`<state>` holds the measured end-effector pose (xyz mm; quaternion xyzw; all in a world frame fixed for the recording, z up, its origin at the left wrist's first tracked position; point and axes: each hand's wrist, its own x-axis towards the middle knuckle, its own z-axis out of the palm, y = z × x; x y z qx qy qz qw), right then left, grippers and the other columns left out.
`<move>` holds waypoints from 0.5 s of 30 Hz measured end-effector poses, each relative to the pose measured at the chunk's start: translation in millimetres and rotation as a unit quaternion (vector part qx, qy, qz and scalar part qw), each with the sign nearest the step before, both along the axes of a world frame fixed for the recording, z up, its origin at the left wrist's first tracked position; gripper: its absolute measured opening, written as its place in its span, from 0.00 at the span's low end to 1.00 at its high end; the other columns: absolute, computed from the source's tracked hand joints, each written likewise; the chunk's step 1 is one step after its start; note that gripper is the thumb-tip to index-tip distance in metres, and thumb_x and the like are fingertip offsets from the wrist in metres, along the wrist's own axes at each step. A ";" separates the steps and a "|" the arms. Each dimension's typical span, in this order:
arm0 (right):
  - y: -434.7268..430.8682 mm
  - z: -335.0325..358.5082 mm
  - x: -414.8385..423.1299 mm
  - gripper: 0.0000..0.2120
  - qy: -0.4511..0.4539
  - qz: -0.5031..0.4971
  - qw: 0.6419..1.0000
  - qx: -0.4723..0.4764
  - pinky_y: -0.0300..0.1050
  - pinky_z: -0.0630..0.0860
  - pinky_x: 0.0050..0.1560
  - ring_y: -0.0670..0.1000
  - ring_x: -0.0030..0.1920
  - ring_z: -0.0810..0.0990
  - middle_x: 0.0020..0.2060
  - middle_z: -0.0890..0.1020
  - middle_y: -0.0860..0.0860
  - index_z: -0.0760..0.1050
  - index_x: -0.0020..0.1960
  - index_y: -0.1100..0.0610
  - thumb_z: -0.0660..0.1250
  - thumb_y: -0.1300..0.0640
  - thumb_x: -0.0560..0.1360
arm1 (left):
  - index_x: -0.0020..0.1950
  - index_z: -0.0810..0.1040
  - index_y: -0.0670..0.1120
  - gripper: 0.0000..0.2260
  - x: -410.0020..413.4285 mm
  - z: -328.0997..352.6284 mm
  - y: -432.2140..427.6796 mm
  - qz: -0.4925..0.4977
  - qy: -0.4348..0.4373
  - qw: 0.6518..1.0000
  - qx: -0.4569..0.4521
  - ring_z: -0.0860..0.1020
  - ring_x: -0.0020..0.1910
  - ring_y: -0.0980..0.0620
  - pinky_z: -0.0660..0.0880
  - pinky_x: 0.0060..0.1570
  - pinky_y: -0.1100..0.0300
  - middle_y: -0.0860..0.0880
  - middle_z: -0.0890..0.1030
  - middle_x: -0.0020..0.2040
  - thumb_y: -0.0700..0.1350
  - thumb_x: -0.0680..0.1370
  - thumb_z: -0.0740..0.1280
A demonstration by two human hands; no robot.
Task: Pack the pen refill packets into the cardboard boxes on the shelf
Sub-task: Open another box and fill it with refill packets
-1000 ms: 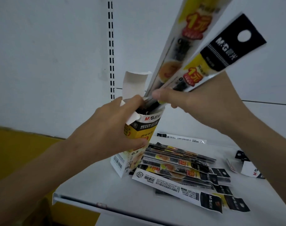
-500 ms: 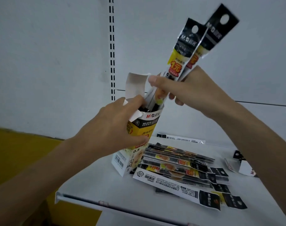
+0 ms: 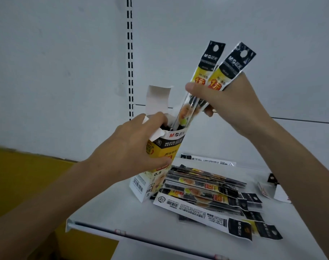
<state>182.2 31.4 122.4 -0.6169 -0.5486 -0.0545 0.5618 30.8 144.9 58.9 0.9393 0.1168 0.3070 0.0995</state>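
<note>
A tall yellow, black and white cardboard box [image 3: 152,184] stands tilted on the white shelf [image 3: 122,218], its top flap up. My left hand [image 3: 130,151] grips the box near its open top. My right hand [image 3: 225,102] pinches two long refill packets [image 3: 212,72] whose lower ends sit inside the box mouth; their black hang-tab ends stick up above my fingers. Several more refill packets [image 3: 206,196] lie in a loose pile on the shelf just right of the box.
Another small box [image 3: 276,190] lies at the right of the shelf, partly behind my right forearm. A single packet [image 3: 206,159] lies against the back wall. A slotted upright [image 3: 130,59] runs up the wall. Yellow cardboard [image 3: 19,181] shows at lower left.
My right hand has slid the two packets deeper into the box and stood them more upright, and their tops have come lower. My left hand keeps its grip on the box.
</note>
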 end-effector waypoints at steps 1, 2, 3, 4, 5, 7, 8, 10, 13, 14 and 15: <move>1.5 -1.2 -0.6 0.07 -0.013 -0.007 1.000 0.010 0.37 0.72 0.28 0.48 0.29 0.78 0.34 0.82 0.51 0.77 0.41 0.56 0.71 0.52 0.71 | 0.47 0.57 0.70 0.24 0.5 -0.3 -0.6 0.000 0.003 1.000 0.003 0.74 0.47 0.57 0.73 0.41 0.67 0.57 0.74 0.51 0.57 0.65 0.71; 3.1 -2.2 -2.3 0.07 -0.031 -0.011 0.999 0.003 0.34 0.71 0.28 0.43 0.28 0.77 0.33 0.81 0.49 0.76 0.40 0.55 0.71 0.53 0.71 | 0.48 0.58 0.68 0.23 1.2 -0.8 -0.9 0.001 0.007 1.000 0.005 0.74 0.47 0.57 0.73 0.42 0.65 0.57 0.74 0.51 0.58 0.64 0.71; 5.7 -2.0 -3.6 0.06 -0.053 -0.014 0.998 -0.015 0.32 0.70 0.29 0.40 0.27 0.76 0.32 0.80 0.47 0.76 0.38 0.53 0.71 0.53 0.71 | 0.50 0.60 0.66 0.23 2.1 -1.4 -0.5 0.002 0.007 1.000 0.004 0.74 0.47 0.56 0.74 0.43 0.63 0.56 0.74 0.51 0.58 0.64 0.71; 9.0 -1.3 -4.9 0.07 -0.073 -0.014 0.997 -0.038 0.31 0.69 0.29 0.38 0.26 0.75 0.31 0.79 0.45 0.75 0.37 0.51 0.72 0.53 0.70 | 0.52 0.61 0.64 0.23 3.0 -1.6 0.3 0.003 0.004 1.000 0.002 0.74 0.48 0.55 0.75 0.44 0.61 0.56 0.74 0.51 0.58 0.64 0.71; 12.2 -0.2 -5.9 0.07 -0.086 -0.013 0.994 -0.061 0.30 0.69 0.29 0.37 0.26 0.75 0.30 0.78 0.43 0.75 0.37 0.51 0.72 0.52 0.70 | 0.55 0.62 0.63 0.25 3.7 -1.5 1.4 0.005 0.002 1.000 -0.002 0.74 0.49 0.55 0.76 0.45 0.59 0.55 0.74 0.52 0.58 0.64 0.71; 16.4 1.8 -6.7 0.07 -0.096 -0.009 0.991 -0.088 0.28 0.69 0.29 0.37 0.26 0.75 0.31 0.78 0.43 0.76 0.39 0.52 0.73 0.52 0.69 | 0.57 0.62 0.63 0.26 3.8 -0.3 3.7 0.003 -0.004 1.000 -0.015 0.75 0.50 0.54 0.77 0.45 0.56 0.55 0.75 0.54 0.57 0.64 0.72; 16.8 3.2 -6.8 0.08 -0.098 -0.008 0.991 -0.087 0.29 0.70 0.29 0.37 0.27 0.77 0.33 0.79 0.44 0.77 0.41 0.54 0.73 0.52 0.68 | 0.56 0.62 0.63 0.26 2.9 -0.1 4.5 -0.001 -0.008 1.000 -0.024 0.75 0.50 0.55 0.78 0.45 0.56 0.55 0.76 0.54 0.56 0.64 0.73; 13.6 8.0 -5.4 0.09 -0.091 -0.005 0.995 -0.044 0.36 0.76 0.33 0.43 0.32 0.81 0.36 0.82 0.48 0.78 0.43 0.56 0.74 0.52 0.68 | 0.54 0.62 0.64 0.25 0.3 -0.1 5.8 -0.012 -0.011 0.999 -0.035 0.76 0.50 0.56 0.78 0.43 0.58 0.55 0.76 0.53 0.55 0.64 0.73; 8.5 13.3 -3.7 0.07 -0.056 0.020 0.998 0.027 0.43 0.78 0.35 0.54 0.35 0.82 0.36 0.84 0.52 0.78 0.39 0.55 0.74 0.54 0.68 | 0.55 0.61 0.65 0.26 -4.0 -1.7 6.8 -0.019 -0.014 0.999 -0.033 0.75 0.50 0.56 0.78 0.42 0.59 0.56 0.76 0.54 0.55 0.64 0.74; 9.7 11.6 -5.5 0.06 -0.051 0.027 0.998 0.023 0.43 0.78 0.35 0.53 0.34 0.82 0.36 0.84 0.52 0.78 0.39 0.55 0.74 0.54 0.68 | 0.56 0.61 0.65 0.27 -4.6 -2.3 6.2 -0.022 -0.011 0.999 -0.030 0.75 0.51 0.57 0.78 0.43 0.59 0.56 0.75 0.55 0.55 0.64 0.74; 12.3 8.4 -7.5 0.06 -0.049 0.034 0.998 0.009 0.43 0.77 0.35 0.51 0.34 0.82 0.36 0.83 0.52 0.78 0.39 0.55 0.74 0.54 0.68 | 0.56 0.61 0.65 0.28 -4.7 -2.8 4.5 -0.027 -0.007 0.999 -0.024 0.74 0.51 0.57 0.78 0.44 0.59 0.56 0.75 0.55 0.56 0.64 0.74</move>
